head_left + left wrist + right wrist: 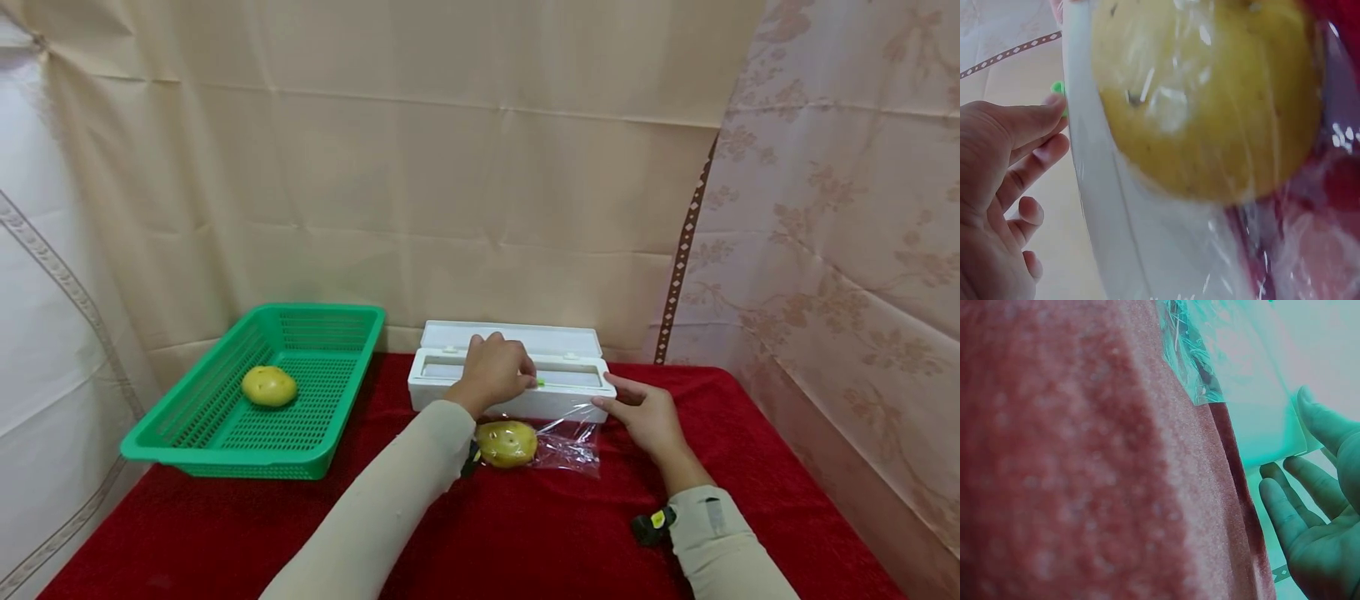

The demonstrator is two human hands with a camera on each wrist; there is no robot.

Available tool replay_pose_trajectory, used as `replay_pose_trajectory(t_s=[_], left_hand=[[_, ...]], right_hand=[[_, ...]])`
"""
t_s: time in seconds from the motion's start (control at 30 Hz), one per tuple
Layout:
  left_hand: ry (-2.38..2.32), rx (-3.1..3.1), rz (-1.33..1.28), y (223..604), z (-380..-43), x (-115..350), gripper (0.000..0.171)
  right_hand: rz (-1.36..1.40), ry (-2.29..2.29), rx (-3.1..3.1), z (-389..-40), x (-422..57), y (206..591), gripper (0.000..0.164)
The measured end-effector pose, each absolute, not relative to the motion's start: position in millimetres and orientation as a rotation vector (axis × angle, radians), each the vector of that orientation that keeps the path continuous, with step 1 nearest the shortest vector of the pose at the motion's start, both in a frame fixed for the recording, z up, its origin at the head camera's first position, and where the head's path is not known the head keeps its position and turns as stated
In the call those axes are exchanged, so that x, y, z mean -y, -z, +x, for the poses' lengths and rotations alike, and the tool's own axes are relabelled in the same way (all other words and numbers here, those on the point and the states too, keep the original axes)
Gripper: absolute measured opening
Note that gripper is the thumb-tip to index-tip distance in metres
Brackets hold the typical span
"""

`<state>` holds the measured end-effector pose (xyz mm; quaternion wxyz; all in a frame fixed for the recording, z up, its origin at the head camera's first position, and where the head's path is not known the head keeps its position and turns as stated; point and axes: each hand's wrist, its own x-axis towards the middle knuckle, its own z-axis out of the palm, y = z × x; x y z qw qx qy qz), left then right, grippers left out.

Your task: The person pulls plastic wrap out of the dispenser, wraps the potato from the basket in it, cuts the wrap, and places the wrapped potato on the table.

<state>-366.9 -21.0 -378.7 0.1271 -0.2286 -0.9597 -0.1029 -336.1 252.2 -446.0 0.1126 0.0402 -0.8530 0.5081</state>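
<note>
A white cling film dispenser (517, 405) stands on the red cloth with its lid (517, 337) raised at the back. My left hand (495, 371) reaches over its front edge and pinches a small green slide cutter (540, 382) between thumb and forefinger; the left wrist view shows the other fingers loosely bent. At the dispenser's right end, my right hand (648, 417) holds the corner, thumb at the front and fingertips at the end. A yellow potato (507, 444) wrapped in clear cling film (570, 450) lies just in front of the dispenser, beside my left wrist.
A green plastic basket (352, 417) stands on the left of the red-covered table (540, 542), with a second, unwrapped potato (269, 386) inside. Beige curtain (450, 183) hangs close behind, and patterned cloth (847, 275) borders the right side.
</note>
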Motion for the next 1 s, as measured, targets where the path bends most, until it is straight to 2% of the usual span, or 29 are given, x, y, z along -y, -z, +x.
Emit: replay_pose_trajectory(t_s=[1.0], left_hand=[[0.238,2.796,-0.692,376.3,-364.9,52.4,0.012]], right_hand=[[0.115,-1.481,2.517,-335.3,-251.7,445.9,0.059]])
